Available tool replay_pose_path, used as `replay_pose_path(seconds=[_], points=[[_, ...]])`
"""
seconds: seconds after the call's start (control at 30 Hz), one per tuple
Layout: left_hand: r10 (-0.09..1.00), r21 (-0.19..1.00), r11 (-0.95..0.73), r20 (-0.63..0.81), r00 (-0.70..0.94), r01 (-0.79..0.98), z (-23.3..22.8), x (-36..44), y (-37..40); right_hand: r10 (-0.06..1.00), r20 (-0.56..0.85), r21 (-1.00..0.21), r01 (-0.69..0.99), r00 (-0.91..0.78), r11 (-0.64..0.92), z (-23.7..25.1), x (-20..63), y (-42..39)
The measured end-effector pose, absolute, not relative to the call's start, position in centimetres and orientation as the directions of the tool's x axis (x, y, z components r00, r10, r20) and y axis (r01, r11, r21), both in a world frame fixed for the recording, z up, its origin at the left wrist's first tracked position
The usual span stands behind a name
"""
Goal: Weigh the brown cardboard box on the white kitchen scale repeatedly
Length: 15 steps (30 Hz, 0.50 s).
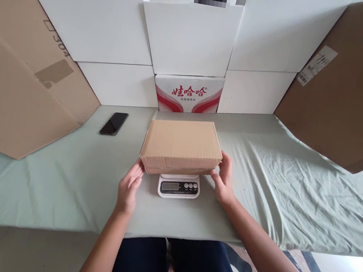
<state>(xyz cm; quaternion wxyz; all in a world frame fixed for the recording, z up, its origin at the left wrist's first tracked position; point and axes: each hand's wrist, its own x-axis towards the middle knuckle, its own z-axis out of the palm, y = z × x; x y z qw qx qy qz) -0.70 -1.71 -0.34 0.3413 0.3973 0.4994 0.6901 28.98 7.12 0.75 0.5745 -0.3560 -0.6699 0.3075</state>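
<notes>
A closed brown cardboard box is over a white kitchen scale at the middle of the table. The scale's dark display and round buttons show in front of the box, while the weighing plate is mostly hidden under it. My left hand holds the box at its near left corner, its fingers partly hidden behind the side. At the near right corner, my right hand grips the box, thumb in front and fingers along the side. Whether the box rests fully on the plate I cannot tell.
A black phone lies left of the box. White boxes form a wall behind, above a red-and-white printed carton. Large brown cardboard panels stand at left and right. A wrinkled pale green cloth covers the table.
</notes>
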Motion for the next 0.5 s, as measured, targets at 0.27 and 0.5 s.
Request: replay_pose_path(seconds=[0.27, 0.5], points=[[0.894, 0.962, -0.272, 0.248, -0.373, -0.012, 0.1, -1.3, -0.9, 0.874, 0.445, -0.889, 0.026, -0.195, 0.458, 1.5, 29.1, 7.0], [0.883, 0.937, -0.342, 0.347, -0.316, 0.071, 3.2, -3.0, 7.2, 0.863, 0.481, -0.876, -0.054, -0.157, 0.479, 4.4, 27.7, 12.1]])
